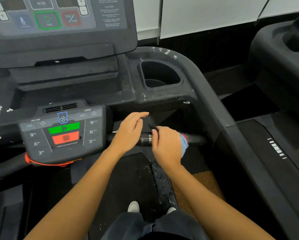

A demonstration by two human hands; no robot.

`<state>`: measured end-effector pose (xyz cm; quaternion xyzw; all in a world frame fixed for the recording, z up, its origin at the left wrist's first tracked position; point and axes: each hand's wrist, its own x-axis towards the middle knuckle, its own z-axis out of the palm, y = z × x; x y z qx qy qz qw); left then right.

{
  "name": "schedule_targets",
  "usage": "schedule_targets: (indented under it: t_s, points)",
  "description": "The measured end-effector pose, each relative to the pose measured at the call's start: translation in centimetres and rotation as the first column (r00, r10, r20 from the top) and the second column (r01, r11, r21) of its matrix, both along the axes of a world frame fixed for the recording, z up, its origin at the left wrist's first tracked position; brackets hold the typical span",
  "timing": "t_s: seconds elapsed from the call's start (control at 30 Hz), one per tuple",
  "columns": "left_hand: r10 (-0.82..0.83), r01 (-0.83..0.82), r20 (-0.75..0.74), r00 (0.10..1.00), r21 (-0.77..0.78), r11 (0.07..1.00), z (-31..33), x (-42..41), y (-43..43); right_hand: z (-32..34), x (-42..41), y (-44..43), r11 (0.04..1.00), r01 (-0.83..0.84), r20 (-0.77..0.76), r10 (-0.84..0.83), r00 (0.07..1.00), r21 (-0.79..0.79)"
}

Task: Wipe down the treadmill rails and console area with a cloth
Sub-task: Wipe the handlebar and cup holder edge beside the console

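Left of the fingers (pixel 141 116) of the left hand (pixel 129 134), the small control panel (pixel 32 146) reads "INCLINE" at its upper left and "SPEED" at its upper right, each by a minus and a plus sign. Down each side run the numbers 9, 6 and 3. A fan sign (pixel 63 118) sits top centre. The green button (pixel 64 128) bears a play triangle. Under the red button (pixel 65 138) stands "Hold 3 seconds to reset". Far above the fingers, the print on the big console (pixel 100 37) is too blurred to read.
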<state>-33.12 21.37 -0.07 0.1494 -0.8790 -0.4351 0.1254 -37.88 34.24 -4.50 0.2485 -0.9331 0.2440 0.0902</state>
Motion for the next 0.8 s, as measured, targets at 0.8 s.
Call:
schedule_targets:
  t_s: [0.8]
  points:
    - [0.121, -0.090, -0.216, 0.969, 0.148, 0.985, 2.3, 2.8, -7.4, 1.3, 4.3, -5.9, 0.997, 0.060, -0.089, -0.055, 0.995, 0.051]
